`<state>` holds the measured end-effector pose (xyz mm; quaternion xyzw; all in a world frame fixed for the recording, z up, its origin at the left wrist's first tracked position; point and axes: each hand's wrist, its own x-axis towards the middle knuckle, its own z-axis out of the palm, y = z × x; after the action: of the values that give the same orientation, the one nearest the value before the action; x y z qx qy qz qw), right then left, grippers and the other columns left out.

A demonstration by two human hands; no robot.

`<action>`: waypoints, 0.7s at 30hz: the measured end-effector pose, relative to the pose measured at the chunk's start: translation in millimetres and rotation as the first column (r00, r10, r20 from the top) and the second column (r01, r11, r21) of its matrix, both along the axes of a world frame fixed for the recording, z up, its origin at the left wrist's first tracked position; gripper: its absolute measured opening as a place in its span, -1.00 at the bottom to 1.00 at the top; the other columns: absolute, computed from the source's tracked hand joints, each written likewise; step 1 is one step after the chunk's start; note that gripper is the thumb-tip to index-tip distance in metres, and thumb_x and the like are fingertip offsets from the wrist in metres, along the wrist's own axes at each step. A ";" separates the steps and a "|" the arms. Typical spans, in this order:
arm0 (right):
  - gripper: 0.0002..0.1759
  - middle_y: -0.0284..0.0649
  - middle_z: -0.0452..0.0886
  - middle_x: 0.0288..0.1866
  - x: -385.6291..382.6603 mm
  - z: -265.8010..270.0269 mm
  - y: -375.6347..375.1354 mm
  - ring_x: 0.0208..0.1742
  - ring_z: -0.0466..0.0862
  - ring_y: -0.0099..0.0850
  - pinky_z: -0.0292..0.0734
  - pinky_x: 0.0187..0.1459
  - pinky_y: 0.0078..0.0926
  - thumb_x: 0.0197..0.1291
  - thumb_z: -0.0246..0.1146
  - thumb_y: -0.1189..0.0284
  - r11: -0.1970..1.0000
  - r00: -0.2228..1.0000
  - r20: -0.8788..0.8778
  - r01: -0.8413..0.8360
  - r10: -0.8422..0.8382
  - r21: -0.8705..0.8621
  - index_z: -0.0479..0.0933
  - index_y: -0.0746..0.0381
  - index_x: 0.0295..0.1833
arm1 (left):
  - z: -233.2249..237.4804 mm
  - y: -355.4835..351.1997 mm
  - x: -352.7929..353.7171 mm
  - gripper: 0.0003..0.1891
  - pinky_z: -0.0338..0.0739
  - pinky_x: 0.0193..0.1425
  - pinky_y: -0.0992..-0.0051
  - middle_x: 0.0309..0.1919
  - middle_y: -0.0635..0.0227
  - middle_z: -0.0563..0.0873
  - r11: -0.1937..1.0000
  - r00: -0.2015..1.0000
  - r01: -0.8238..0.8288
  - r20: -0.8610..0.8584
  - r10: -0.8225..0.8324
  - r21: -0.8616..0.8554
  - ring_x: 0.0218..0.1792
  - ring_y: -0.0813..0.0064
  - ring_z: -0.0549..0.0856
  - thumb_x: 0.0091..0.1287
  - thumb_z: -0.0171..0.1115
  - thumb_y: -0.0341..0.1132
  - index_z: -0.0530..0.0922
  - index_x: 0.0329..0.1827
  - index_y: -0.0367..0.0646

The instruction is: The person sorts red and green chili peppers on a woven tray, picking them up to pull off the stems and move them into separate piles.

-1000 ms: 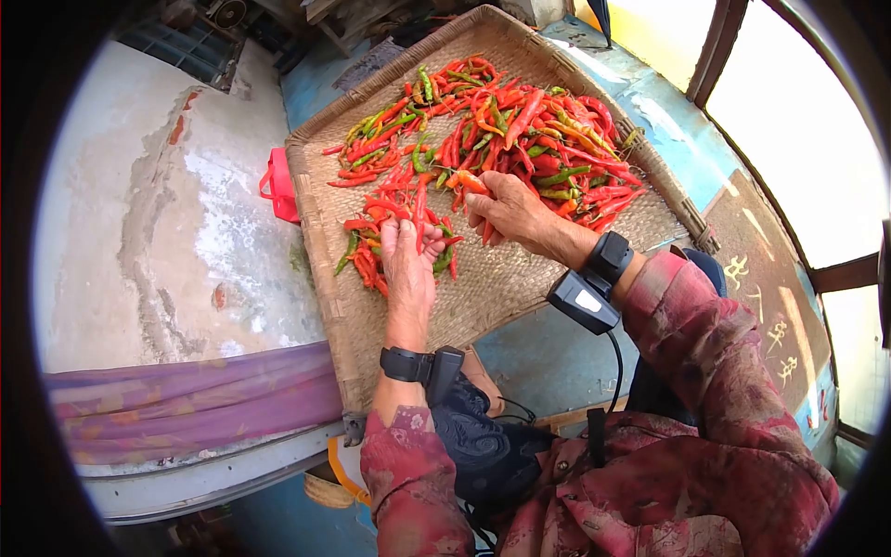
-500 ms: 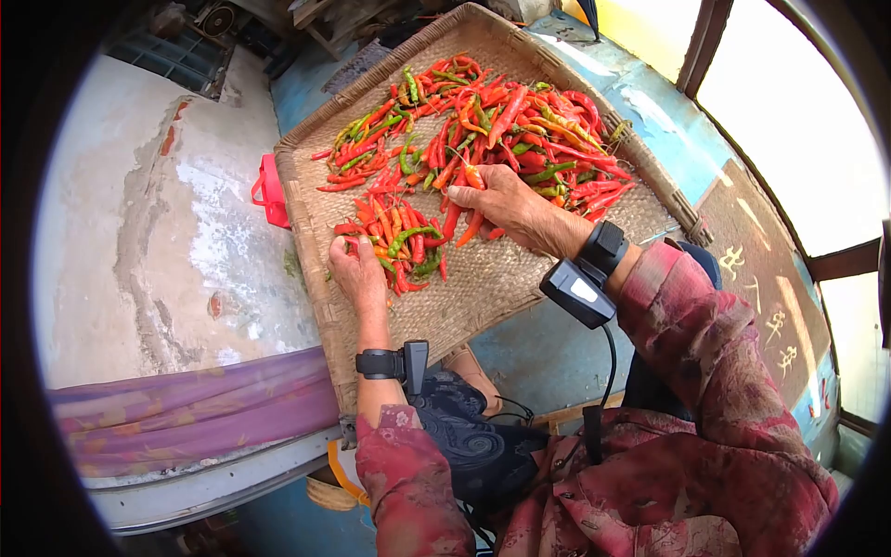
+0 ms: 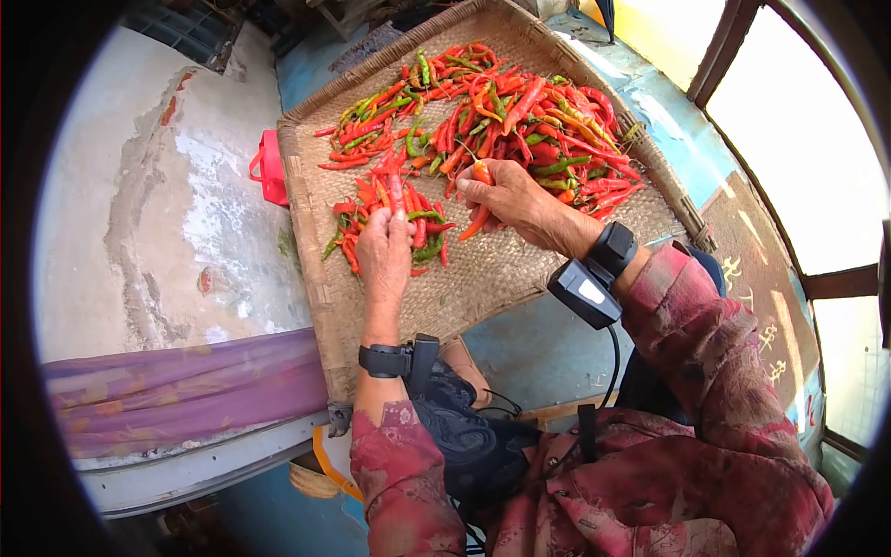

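A shallow woven tray (image 3: 483,283) holds a large heap of red, orange and green chili peppers (image 3: 557,130). Nearer its left side lies a smaller pile of peppers (image 3: 432,227). My left hand (image 3: 385,249) is closed on a red chili pepper (image 3: 396,190), which points away from me over the smaller pile. My right hand (image 3: 513,202) pinches an orange-red chili pepper (image 3: 476,221) at the near edge of the large heap. Both wrists carry black straps with small devices.
A pink-red bag (image 3: 270,169) stands against the tray's left side by a peeling wall (image 3: 223,195). Purple cloth (image 3: 186,385) lies at the lower left. Windows (image 3: 798,139) line the right side. My legs are below the tray's near edge.
My left hand has moved right and now has a red pepper standing out from its fingers. My right hand has shifted slightly, still with peppers at its fingers. The view has moved a little.
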<state>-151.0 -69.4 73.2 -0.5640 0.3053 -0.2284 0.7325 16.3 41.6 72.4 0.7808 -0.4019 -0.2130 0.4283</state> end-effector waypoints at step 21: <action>-0.57 -0.26 0.51 -0.32 -2.8 9.1 2.5 -0.37 0.52 -0.56 0.54 -0.40 -0.62 0.29 0.11 0.27 0.992 0.998 -0.045 -0.049 0.043 -0.118 0.41 0.42 0.08 | -2.2 -10.5 -27.5 -0.82 0.49 -0.36 0.43 -0.52 0.23 0.68 0.983 0.956 0.184 0.226 -0.184 0.022 -0.47 0.38 0.68 0.28 0.14 -0.32 0.48 -0.20 -0.28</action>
<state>-153.8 -67.0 82.3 -0.6185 0.2936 -0.2172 0.6958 -11.2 31.0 70.2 0.7594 -0.5192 -0.1615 0.3574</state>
